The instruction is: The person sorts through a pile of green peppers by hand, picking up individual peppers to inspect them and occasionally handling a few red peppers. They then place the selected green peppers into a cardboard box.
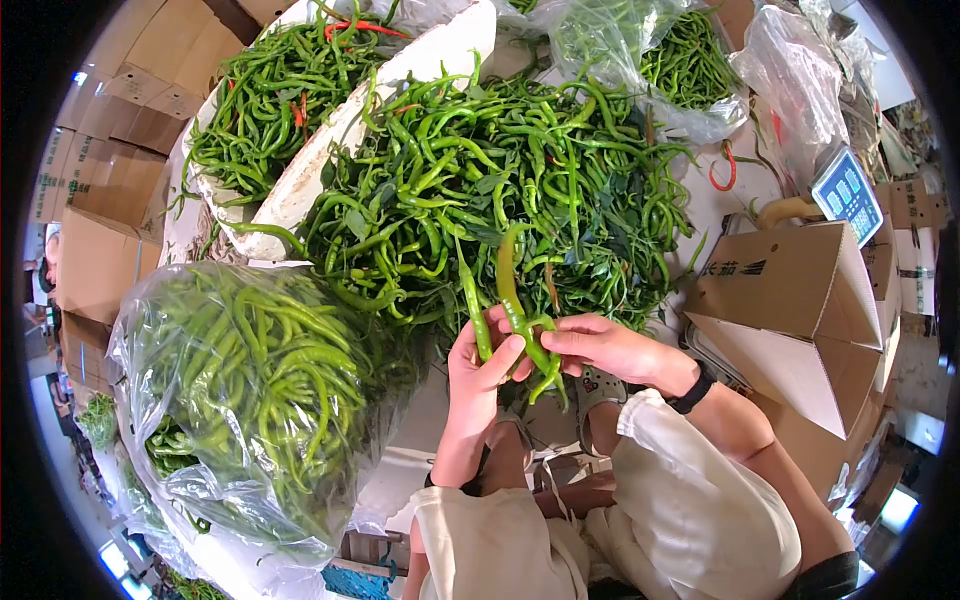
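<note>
Several long green chili peppers (508, 275) are between my two hands, over the near edge of a big heap of green chili peppers (450, 180). My left hand (485, 350) is closed on some of them, one standing upright between its fingers and thumb. My right hand (590, 345) pinches the peppers from the other side, with thumb and fingers together. A few leaves are mixed into the heap. Left of my hands stands a clear plastic bag (240, 390) full of green chili peppers.
A white foam box (300, 185) with more peppers is at the back left. Cardboard boxes (790, 290) stand on the right, beside a scale display (848, 195). More cartons (110, 240) line the left. Another plastic bag (610, 40) of peppers lies at the back.
</note>
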The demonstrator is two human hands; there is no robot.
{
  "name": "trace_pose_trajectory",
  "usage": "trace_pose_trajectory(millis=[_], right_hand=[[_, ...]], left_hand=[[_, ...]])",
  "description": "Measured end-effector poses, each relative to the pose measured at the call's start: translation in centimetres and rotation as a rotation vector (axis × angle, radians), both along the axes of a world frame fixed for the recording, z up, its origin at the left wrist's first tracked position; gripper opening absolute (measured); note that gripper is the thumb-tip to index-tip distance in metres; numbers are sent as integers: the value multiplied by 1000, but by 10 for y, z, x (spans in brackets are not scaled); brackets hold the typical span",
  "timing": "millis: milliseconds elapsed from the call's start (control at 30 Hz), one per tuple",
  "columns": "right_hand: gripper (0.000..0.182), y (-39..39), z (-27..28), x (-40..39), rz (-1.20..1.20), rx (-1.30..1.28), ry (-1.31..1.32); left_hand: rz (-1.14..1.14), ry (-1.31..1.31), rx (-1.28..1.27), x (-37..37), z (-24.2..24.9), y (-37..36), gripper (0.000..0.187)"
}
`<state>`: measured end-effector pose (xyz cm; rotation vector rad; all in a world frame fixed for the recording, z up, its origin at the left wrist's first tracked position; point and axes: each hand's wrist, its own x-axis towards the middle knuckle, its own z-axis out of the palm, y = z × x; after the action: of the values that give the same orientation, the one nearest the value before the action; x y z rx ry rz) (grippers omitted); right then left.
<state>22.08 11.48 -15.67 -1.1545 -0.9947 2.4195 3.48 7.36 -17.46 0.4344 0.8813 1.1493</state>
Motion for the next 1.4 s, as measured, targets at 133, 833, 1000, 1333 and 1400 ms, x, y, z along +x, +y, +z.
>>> trace_pose_trajectory(millis=[133,833,1000,1333,1400], right_hand=[[32,0,-2,2,-23,102,-61],[40,58,56,13,512,459,-527],[55,151,115,-80,178,1018,-369],[38,129,-54,-118,381,1346,-1168],[49,121,-73,-124,300,1449,-1278]], left_hand=[[10,103,-23,-1,-5,-3,35],[363,207,-169,-21,-14,-1,14],[339,219,-217,-14,-11,0,12],[374,170,-154,-15,0,-2,17],[366,173,-161,-15,-3,-1,19]])
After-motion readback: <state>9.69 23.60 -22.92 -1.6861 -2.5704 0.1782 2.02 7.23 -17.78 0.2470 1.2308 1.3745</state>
